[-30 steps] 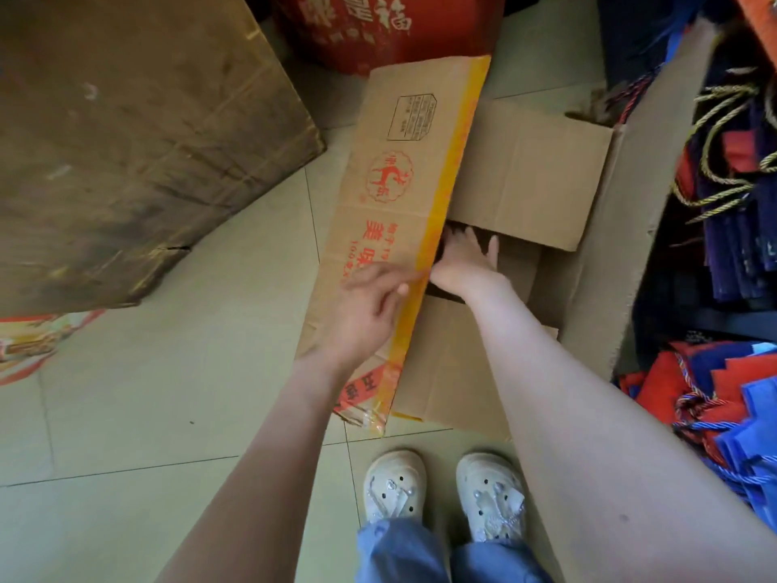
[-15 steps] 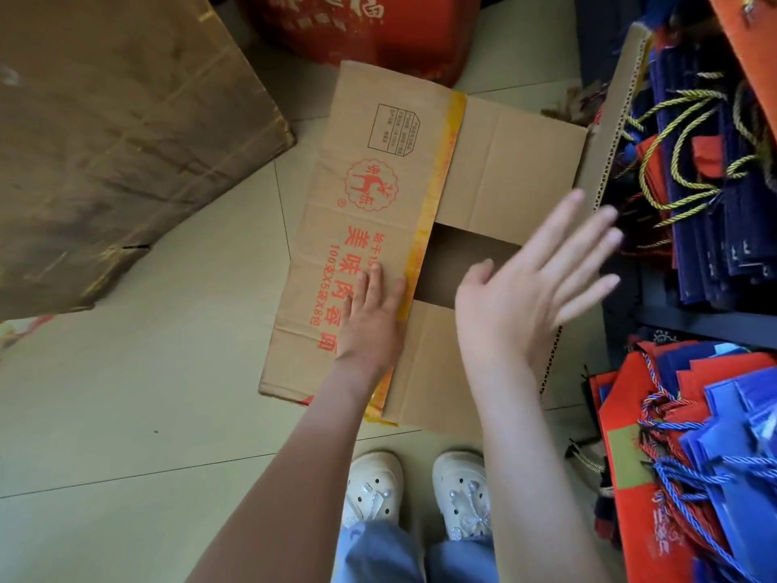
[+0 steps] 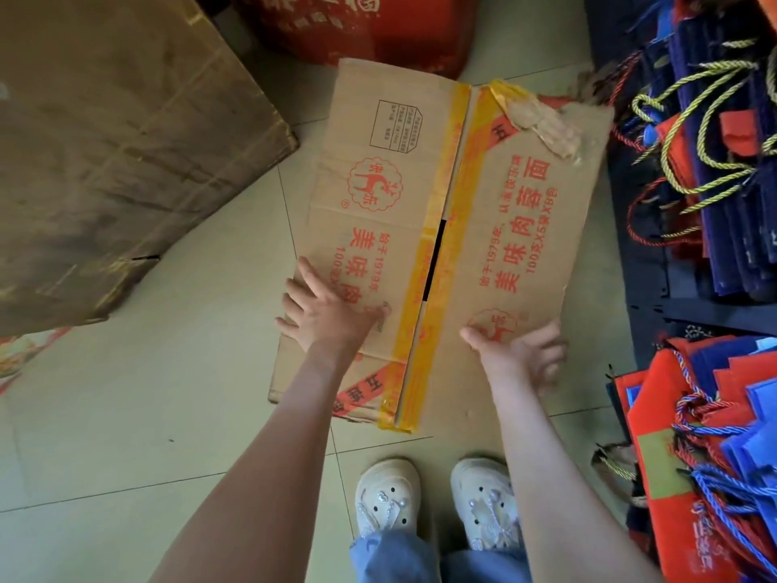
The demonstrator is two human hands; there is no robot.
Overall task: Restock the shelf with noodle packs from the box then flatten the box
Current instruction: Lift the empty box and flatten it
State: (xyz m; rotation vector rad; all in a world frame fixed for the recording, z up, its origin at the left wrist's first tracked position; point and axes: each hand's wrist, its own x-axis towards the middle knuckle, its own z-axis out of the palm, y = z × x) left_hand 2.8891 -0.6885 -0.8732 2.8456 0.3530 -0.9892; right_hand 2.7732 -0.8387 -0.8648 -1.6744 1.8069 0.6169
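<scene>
The brown noodle box (image 3: 517,212) with red print and yellow tape lies on the tiled floor, its two long top flaps folded down so they meet along the taped seam, a small dark gap showing there. My left hand (image 3: 328,313) presses flat on the left flap with fingers spread. My right hand (image 3: 517,355) rests on the near end of the right flap, thumb on top and fingers loosely spread over the edge. No noodle packs are in view.
A large brown carton (image 3: 117,153) stands at the left. A red box (image 3: 357,27) sits behind the noodle box. Blue and red gift bags with rope handles (image 3: 714,162) fill the right side. My white shoes (image 3: 437,502) stand just below the box.
The right flap, standing upright earlier, has been folded down by my right hand. My left hand slid left onto the left flap and now presses it flat.
</scene>
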